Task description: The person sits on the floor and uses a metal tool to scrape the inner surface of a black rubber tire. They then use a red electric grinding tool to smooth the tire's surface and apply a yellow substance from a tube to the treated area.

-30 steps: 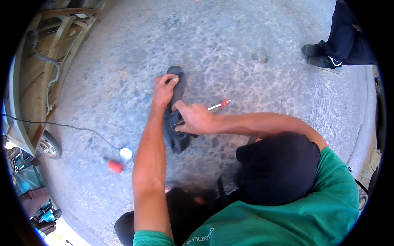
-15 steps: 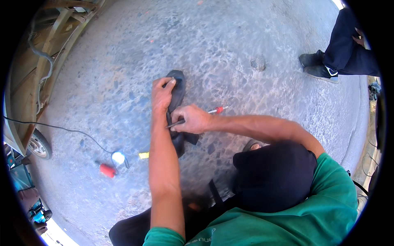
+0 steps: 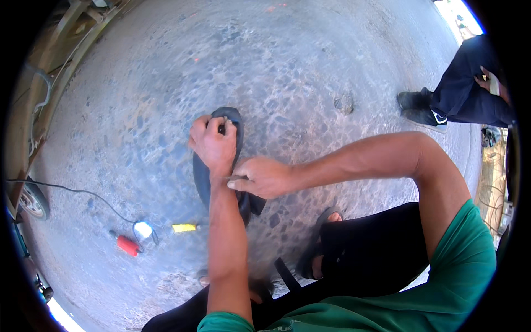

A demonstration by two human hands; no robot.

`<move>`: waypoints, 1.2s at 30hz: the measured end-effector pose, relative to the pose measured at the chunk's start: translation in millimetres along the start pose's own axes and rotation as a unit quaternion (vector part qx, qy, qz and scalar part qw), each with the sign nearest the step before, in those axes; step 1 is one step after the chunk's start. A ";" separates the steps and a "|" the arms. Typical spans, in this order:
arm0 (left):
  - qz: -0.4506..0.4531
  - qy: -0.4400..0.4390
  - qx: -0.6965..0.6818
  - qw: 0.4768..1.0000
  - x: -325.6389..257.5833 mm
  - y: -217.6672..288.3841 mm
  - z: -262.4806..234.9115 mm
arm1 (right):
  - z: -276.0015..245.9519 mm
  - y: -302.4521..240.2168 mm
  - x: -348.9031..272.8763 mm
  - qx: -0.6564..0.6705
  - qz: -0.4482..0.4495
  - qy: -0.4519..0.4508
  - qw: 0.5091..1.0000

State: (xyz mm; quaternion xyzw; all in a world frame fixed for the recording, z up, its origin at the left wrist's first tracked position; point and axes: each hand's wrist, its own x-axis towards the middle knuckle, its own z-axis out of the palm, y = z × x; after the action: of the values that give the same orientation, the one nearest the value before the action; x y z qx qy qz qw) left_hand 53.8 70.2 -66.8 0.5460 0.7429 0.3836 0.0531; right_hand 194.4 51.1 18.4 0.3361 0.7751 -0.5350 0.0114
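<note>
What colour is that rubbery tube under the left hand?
The rubbery tube is black; it shows best in the head view.

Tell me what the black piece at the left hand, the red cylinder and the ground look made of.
Black piece: probably rubber, mostly matte, judging by its smooth, dark, softly rounded surface.
Red cylinder: plastic or painted metal; its even colour leaves that open.
Ground: likely stony concrete, rough and dull, given the grey surface mottled with darker patches.

Bright daylight, upper-right glare, fisheye-bent edges
</note>
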 end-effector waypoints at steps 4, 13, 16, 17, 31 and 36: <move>0.014 0.033 0.018 0.999 -8.6 6.7 6.6 | -29.6 -19.2 -12.1 0.101 0.058 0.059 0.991; 0.089 0.052 0.013 0.995 -11.8 16.6 3.3 | -85.6 26.8 18.5 0.031 0.059 0.087 0.994; 0.105 0.048 0.010 0.993 -12.5 20.0 3.8 | -92.5 33.8 22.0 -0.028 0.103 0.100 0.989; 0.108 0.043 0.010 0.993 -12.5 20.2 3.8 | -96.5 32.5 22.7 -0.056 0.122 0.093 0.987; 0.118 0.017 0.009 0.993 -16.8 12.9 9.8 | -97.3 45.2 32.9 -0.135 0.086 0.094 0.983; 0.116 0.009 0.008 0.993 -15.1 15.0 8.7 | -99.1 45.9 33.3 -0.149 0.090 0.094 0.980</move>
State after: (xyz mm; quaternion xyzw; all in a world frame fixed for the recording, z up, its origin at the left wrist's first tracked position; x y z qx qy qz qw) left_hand 75.7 63.4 -68.5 0.6255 0.6781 0.3859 -0.0027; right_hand 226.9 160.3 10.5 0.4483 0.8102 -0.3759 0.0366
